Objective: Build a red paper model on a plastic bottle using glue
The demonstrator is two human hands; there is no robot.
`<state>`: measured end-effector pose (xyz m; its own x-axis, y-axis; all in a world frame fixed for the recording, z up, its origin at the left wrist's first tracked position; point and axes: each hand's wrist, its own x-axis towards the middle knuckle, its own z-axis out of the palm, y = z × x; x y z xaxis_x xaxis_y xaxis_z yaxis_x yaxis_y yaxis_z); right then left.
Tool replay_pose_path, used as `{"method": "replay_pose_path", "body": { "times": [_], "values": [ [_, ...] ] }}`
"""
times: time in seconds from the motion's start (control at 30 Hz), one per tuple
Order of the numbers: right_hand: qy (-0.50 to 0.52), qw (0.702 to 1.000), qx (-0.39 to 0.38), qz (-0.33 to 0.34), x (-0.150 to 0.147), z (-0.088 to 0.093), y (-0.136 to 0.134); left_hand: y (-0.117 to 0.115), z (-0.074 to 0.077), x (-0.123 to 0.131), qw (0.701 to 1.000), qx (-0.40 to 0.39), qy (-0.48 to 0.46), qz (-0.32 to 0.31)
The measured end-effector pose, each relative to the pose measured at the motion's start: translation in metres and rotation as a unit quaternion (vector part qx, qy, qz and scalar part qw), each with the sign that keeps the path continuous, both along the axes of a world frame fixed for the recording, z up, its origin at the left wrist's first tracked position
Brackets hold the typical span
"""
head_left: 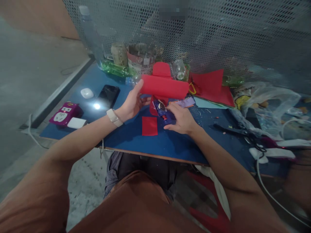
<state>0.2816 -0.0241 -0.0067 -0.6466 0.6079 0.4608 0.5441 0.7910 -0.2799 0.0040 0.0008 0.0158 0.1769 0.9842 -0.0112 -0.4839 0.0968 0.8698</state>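
My left hand (132,103) grips the left end of a red paper roll (164,86), holding it level above the blue table (170,142). My right hand (181,119) is closed on a small dark blue tool with a red tip (162,111), which may be a glue gun, held just under the roll. A small red paper square (149,126) lies flat on the table below both hands. Another red paper piece (161,69) stands behind the roll.
A black phone (108,95), a white earbud case (86,93) and a purple power strip (64,113) lie at the left. Bottles and a jar line the mesh wall (218,32) at the back. Red sheets (210,84), black scissors (243,133) and a plastic bag (269,103) sit at the right.
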Motion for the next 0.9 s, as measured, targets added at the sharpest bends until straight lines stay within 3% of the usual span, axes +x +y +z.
{"method": "replay_pose_path", "body": {
  "times": [0.9],
  "values": [
    [-0.001,1.0,-0.01,-0.014,-0.0003,0.0,0.0004,0.0067,-0.0028,-0.0044,1.0,-0.006,0.004,0.002]
  ]
}}
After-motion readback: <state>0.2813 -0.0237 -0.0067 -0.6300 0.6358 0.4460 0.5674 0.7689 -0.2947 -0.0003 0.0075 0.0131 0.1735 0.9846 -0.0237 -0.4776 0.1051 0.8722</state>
